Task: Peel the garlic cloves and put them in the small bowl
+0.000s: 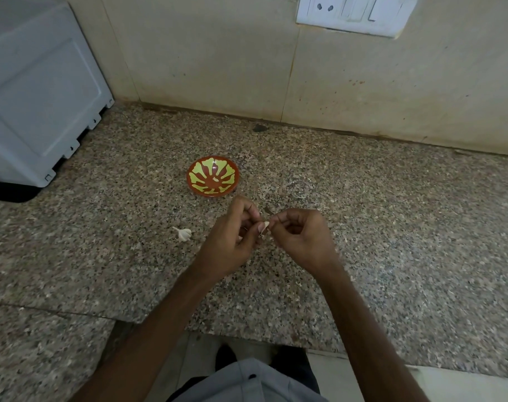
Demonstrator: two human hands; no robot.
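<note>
A small garlic clove [265,226] is pinched between both hands just above the granite counter. My left hand [232,242] holds it with thumb and curled fingers, and my right hand [300,237] pinches its other side. Just beyond the hands stands the small red bowl [213,176] with a yellow-green leaf pattern; one pale clove [215,179] lies near its middle. To the left of my left hand, the rest of the garlic bulb [183,233] lies on the counter.
A white appliance [35,91] stands at the far left on the speckled granite counter [391,227]. A tiled wall with a white switch and socket plate [354,13] runs behind. The counter's front edge is cut out near my body.
</note>
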